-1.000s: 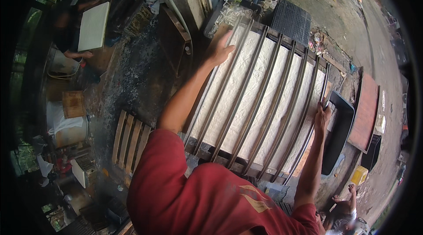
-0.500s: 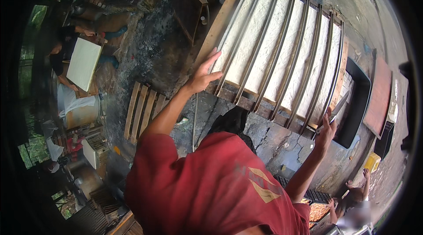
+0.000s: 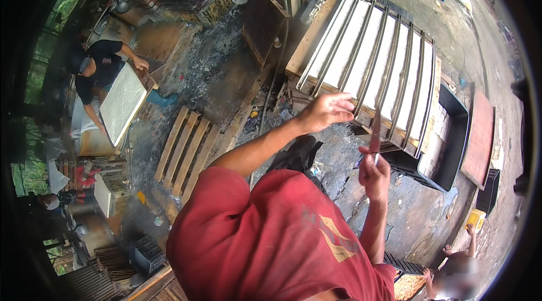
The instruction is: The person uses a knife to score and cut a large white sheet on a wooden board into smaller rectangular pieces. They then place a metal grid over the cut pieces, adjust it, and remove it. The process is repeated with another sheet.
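A wide white slab [image 3: 345, 55] lies on a wooden board [image 3: 303, 50], with several dark metal bars [image 3: 391, 53] running across it side by side. At the near edge, my left hand [image 3: 324, 113] is held with its fingers stretched out to the right and nothing in them; whether it touches a bar, I cannot tell. My right hand [image 3: 375, 177] is closed round a knife [image 3: 375, 134], its blade pointing up and away toward the bar ends.
A black crate [image 3: 456, 140] holding pale blocks stands right of the slab, beside a reddish board [image 3: 480, 137]. Wooden slats [image 3: 186, 151] lie on the dirty floor at left. Beyond, a co-worker [image 3: 104, 69] tilts another white slab [image 3: 123, 106]. Another person [image 3: 458, 273] is at lower right.
My left hand has left the slab's left edge and moved right along the near side. My right hand has brought the knife leftward from the right corner. The co-worker's slab has shifted.
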`<state>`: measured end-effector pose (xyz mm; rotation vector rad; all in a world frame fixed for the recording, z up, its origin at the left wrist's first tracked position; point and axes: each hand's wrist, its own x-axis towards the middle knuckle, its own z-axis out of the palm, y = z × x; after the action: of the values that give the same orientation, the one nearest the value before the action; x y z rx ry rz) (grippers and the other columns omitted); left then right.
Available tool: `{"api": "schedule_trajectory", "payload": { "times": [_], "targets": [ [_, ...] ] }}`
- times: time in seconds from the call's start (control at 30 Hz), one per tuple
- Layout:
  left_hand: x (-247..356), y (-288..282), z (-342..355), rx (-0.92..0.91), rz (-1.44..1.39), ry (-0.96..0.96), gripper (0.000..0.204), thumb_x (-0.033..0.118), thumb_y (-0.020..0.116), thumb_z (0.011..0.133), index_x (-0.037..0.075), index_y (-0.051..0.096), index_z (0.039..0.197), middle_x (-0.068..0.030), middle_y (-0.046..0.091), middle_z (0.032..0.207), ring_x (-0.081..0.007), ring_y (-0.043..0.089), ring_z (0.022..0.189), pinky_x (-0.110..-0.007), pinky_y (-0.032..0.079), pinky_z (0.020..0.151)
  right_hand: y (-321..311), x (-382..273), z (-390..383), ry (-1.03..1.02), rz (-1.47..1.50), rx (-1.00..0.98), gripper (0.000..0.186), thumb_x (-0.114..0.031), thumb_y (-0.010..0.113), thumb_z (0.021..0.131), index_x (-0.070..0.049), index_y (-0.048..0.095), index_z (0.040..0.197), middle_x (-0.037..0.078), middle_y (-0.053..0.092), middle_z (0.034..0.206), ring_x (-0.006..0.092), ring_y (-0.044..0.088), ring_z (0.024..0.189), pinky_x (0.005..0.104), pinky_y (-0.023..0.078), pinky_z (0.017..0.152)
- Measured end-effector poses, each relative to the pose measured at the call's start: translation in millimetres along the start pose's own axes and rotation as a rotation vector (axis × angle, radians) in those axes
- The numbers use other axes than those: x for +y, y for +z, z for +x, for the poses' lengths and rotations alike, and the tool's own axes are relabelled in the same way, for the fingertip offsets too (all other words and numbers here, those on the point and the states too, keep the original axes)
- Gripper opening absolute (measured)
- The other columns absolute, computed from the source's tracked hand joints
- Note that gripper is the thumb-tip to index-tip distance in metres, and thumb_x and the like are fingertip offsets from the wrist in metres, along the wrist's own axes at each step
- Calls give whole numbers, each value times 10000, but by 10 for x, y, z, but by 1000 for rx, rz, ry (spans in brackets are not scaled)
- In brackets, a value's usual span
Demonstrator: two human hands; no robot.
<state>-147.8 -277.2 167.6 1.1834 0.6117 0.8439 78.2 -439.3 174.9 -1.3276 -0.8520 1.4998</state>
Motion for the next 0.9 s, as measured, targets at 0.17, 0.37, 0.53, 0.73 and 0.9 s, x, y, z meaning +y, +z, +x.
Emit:
{"api": "schedule_trajectory", "payload": {
  "times": [0.17,0.37,0.53,0.73,0.9],
  "targets": [
    [-7,-35,356,-185,-280,-130,210,192,740,989,45,725,1138,-56,747,980,-146,742,889,-338,650,790,105,-144,132,50,210,-179,563,-416,562,1084,89,613,1327,89,634,740,133,558,520,268,444,473],
    [-199,-402,1052,-17,-814,-287,167,197,699,1003,78,731,1115,-102,770,943,-244,771,864,-427,663,780,528,-381,1251,-415,-77,163,717,-254,732,999,33,396,1564,106,643,1137,155,597,946,281,493,806],
    [-358,-1188,2335,-81,-513,-178,429,388,704,1002,22,707,1225,-126,758,1143,-255,734,1055,-429,607,918,736,-1089,2749,-578,-539,502,458,-384,672,1045,47,720,1192,158,736,979,203,696,871,334,554,789],
    [-411,-2232,3493,-96,1275,401,716,434,570,1044,15,373,1589,-192,432,1621,-358,334,1541,-600,244,1233,557,-1539,4593,-484,-460,460,491,-420,683,1028,27,704,1231,190,766,1025,237,761,922,363,624,828],
    [-489,-2345,3630,-174,1390,353,666,432,450,1082,-19,410,1570,-194,357,1671,-323,284,1571,-577,259,1243,298,-1674,6086,-529,-865,681,235,-206,698,978,-43,762,1135,136,783,952,195,760,865,319,584,768]
  ]
}}
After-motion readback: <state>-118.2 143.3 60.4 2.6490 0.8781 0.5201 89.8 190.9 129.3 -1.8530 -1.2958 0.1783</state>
